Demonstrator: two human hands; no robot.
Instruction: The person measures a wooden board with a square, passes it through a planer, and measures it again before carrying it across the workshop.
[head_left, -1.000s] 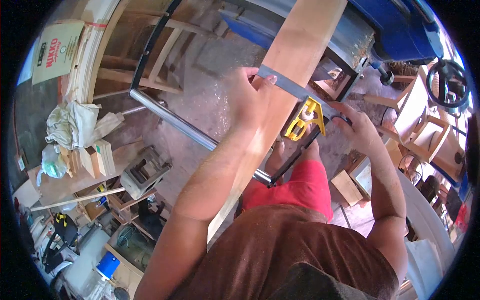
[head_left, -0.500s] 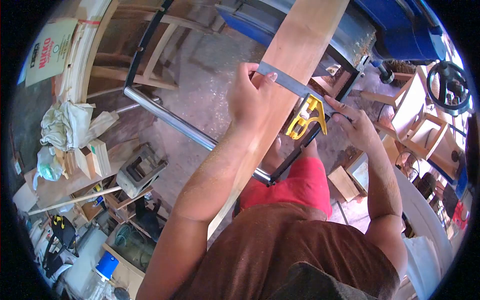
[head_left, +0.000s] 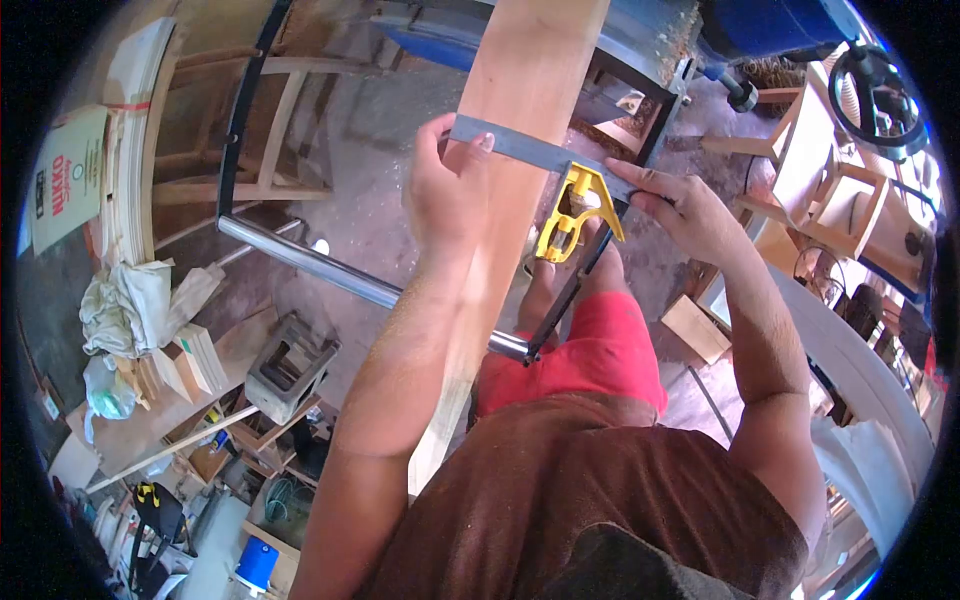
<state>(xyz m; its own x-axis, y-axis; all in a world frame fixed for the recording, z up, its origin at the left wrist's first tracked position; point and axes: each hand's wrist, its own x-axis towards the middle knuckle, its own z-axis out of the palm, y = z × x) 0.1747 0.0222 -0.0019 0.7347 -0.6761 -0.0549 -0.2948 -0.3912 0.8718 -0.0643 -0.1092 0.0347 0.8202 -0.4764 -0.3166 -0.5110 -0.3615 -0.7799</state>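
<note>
A long wooden board (head_left: 525,75) runs from the top of the view down beneath my left forearm. Across its face lies the steel blade of a combination square (head_left: 535,150), whose yellow head (head_left: 578,215) sits at the board's right edge. My left hand (head_left: 450,190) is closed at the board's left edge, its thumb pressing on the blade's end and its fingers curled by the edge, partly hidden. On the other side, my right hand (head_left: 690,205) pinches the blade's right end between thumb and fingers, just beyond the yellow head.
A blue machine (head_left: 770,30) with a black handwheel (head_left: 880,100) stands at the upper right. Below the board runs a metal support bar (head_left: 310,262). Wooden frames (head_left: 830,200) are at the right. Wood pieces, a cloth (head_left: 125,305) and a grey tool body (head_left: 285,365) lie at the left.
The board, the square and both hands appear shifted left in view as the camera turns. Both hands keep the same hold, and the square stays across the board.
</note>
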